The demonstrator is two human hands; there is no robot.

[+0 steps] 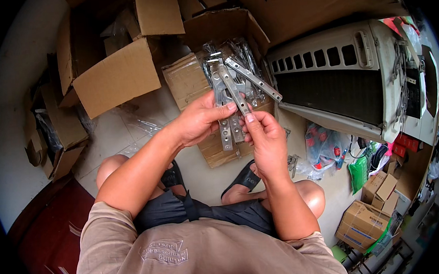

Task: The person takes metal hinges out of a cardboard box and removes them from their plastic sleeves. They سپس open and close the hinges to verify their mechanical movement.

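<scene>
My left hand (203, 117) is closed, its thumb pressed across a slim silvery metal strip with holes (232, 84). My right hand (266, 136) pinches the lower end of that strip between thumb and fingers. Just under the hands are more perforated metal pieces (225, 135); whether the left fingers also grip these I cannot tell. A separate metal strip (255, 78) lies slanting to the right, across the edge of an open carton (246, 21). Inside the carton are clear plastic bags of metal parts (244, 54). Flattened cardboard (185, 84) lies beneath the hands.
A large open cardboard box (118, 80) stands at the far left, with torn cartons (60, 124) beside it. On the right is a pale appliance casing with a dark grille (327, 92). Plastic bags (322, 143) and small boxes (361, 223) lie nearer. My sandalled feet flank the cardboard.
</scene>
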